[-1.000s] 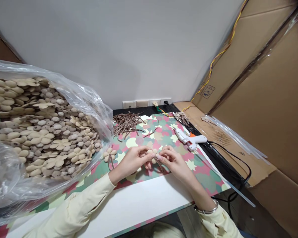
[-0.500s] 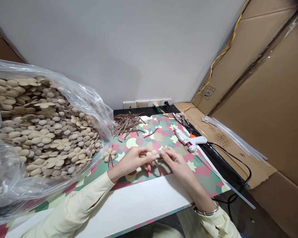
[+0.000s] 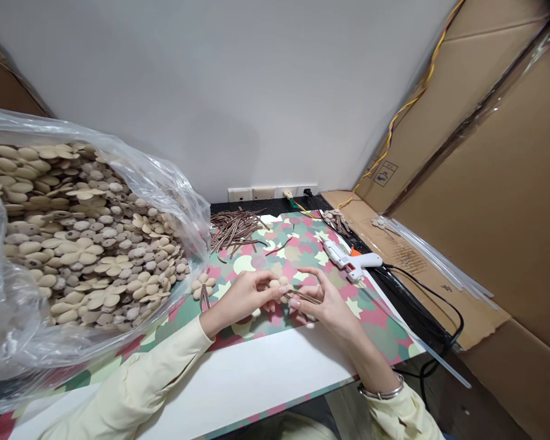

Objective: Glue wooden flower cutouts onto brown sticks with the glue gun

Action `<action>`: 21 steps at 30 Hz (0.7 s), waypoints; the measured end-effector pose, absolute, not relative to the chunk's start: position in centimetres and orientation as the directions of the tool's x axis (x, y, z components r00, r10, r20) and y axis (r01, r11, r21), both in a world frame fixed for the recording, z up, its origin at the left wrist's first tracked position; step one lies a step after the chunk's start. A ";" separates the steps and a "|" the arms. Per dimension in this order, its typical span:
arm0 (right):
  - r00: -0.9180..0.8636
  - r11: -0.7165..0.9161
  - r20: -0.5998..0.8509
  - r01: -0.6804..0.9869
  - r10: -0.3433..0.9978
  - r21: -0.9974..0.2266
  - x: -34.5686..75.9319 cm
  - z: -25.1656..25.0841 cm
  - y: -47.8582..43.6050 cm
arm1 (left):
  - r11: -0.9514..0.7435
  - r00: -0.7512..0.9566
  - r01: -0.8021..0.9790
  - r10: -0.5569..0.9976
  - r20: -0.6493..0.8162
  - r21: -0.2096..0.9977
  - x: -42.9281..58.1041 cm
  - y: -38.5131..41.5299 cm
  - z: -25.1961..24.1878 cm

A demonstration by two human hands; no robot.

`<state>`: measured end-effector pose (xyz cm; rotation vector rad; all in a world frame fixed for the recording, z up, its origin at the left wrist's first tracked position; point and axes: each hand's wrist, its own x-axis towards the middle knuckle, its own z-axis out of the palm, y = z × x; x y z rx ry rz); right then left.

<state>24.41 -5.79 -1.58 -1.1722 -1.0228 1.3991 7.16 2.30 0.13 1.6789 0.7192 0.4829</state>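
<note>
Assembly in hand: left hand grip pinches beige flower; right hand grip holds brown strip against it. One joined flower lies by the bag; heaped strips lie unused.

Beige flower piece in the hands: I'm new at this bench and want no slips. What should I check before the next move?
1. Grip of left hand on beige flower-shaped piece: ok.
2. Thin brown strip held in right hand, one end at the flower: ok.
3. White glue gun lying on camouflage-patterned mat, apart from both hands: ok.
4. Glue on the joint: cannot tell.
5. Pile of spare brown strips lying behind the hands: ok.
</note>
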 end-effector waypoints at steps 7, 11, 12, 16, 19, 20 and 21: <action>-0.010 -0.174 -0.175 -0.189 0.984 -0.966 24.5 -1.4 -5.8 | -0.127 0.736 0.177 0.675 -0.046 0.976 7.1 2.3 0.2; -0.038 -0.196 -0.193 -0.259 0.980 -0.946 24.4 -1.2 -5.8 | -0.173 0.741 0.196 0.671 -0.031 0.965 7.1 2.2 0.1; -0.038 -0.195 -0.192 -0.258 0.981 -0.946 24.3 -1.2 -5.9 | -0.182 0.743 0.207 0.668 -0.033 0.961 7.1 2.2 0.1; -0.026 -0.163 -0.161 -0.214 0.987 -0.963 24.1 -1.0 -6.0 | -0.195 0.762 0.212 0.647 -0.037 0.958 7.1 2.0 0.2; -0.018 -0.144 -0.143 -0.211 0.990 -0.967 24.0 -1.1 -6.0 | -0.186 0.776 0.205 0.629 -0.044 0.961 7.2 1.8 0.3; -0.018 -0.141 -0.141 -0.214 0.990 -0.967 24.0 -1.2 -6.0 | -0.184 0.778 0.206 0.627 -0.046 0.961 7.2 1.8 0.4; -0.019 -0.139 -0.139 -0.217 0.990 -0.966 24.0 -1.2 -6.0 | -0.182 0.779 0.207 0.625 -0.049 0.961 7.2 1.8 0.4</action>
